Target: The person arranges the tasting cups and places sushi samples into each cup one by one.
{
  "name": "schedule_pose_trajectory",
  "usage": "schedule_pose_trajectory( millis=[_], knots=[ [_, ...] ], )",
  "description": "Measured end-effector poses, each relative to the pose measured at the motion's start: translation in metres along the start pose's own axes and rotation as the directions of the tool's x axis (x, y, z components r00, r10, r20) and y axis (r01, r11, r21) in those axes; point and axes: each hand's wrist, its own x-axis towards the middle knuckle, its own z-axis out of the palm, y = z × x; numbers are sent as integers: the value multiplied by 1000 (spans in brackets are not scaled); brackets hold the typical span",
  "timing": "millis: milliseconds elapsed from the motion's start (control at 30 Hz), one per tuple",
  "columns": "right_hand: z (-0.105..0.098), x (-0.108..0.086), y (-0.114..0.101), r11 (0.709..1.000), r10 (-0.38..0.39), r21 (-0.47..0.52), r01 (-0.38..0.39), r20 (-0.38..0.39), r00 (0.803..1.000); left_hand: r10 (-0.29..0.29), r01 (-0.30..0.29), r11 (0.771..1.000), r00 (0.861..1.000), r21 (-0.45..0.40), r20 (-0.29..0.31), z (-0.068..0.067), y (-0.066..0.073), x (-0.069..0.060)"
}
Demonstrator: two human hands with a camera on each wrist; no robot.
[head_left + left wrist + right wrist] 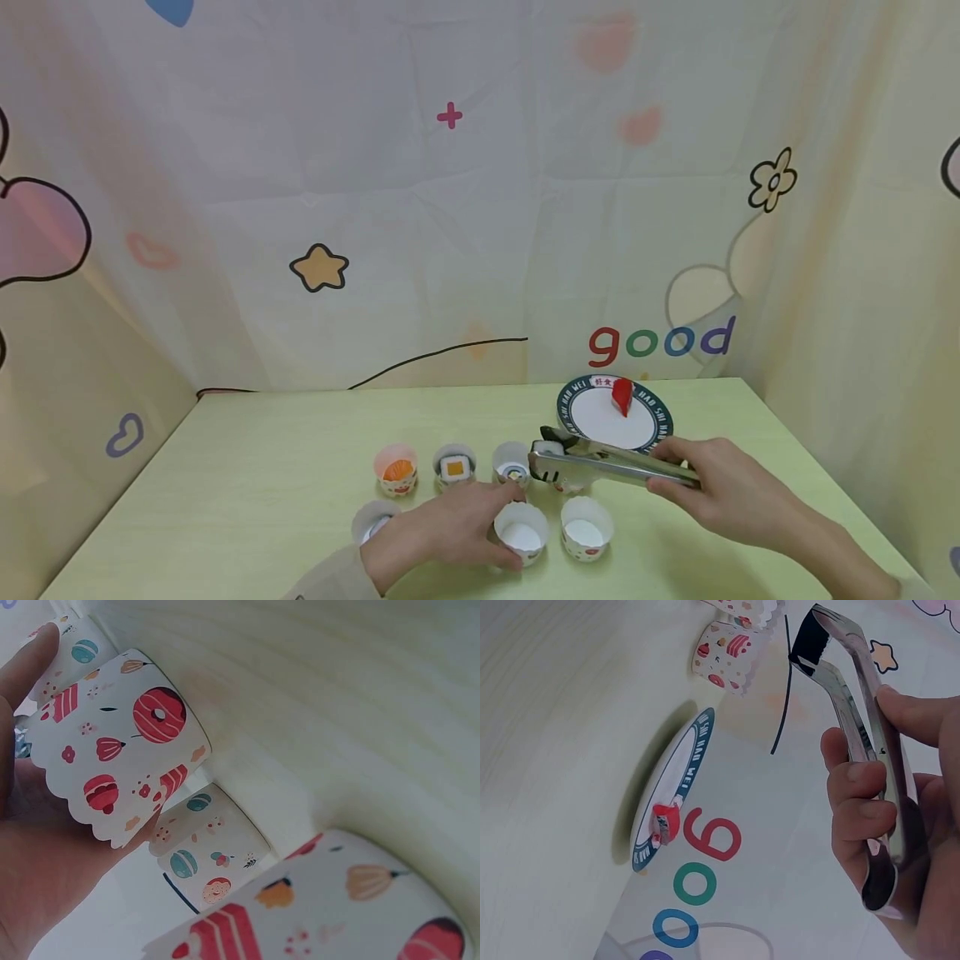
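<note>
My left hand (461, 521) grips a white paper cup (522, 537) in the front row, fingers and thumb on either side of its rim; printed sweets on the cup's wall show in the left wrist view. My right hand (723, 487) holds metal tongs (622, 461). Their tips hang over the back-row cups in the head view, and in the right wrist view I see nothing between them. Beside the gripped cup stands another paper cup (587, 533). Behind the tongs lies a plate (611, 429) with a dark lettered rim, bearing a small red piece (622, 397).
Along the back row, one cup (396, 485) holds an orange piece, another a white block (454, 468) with an orange square, a third (512, 457) a small round piece. The tongs partly hide a fourth. My left wrist partly covers a front cup (367, 518). A printed curtain (480, 208) closes off the back.
</note>
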Motion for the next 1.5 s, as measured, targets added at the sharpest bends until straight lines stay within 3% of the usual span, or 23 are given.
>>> schedule_pose_trajectory(
  millis=[500, 867, 1167, 1500],
  knots=[
    [1, -5, -8, 1000, -6, 18, 5, 65, 998, -21, 21, 1000, 1000, -15, 9, 1, 0, 1],
    [4, -8, -12, 996, -88, 21, 86, 71, 994, -26, 26, 1000, 999, -12, 19, 0, -2, 2],
    [5, -9, -14, 998, -15, 65, 5, 155, 988, -41, 41, 999, 999, -24, 22, 1, -2, 2],
    [9, -10, -17, 999, -46, 19, 44, 142, 989, -19, 20, 999, 1000, -28, 4, 2, -2, 2]
  ],
)
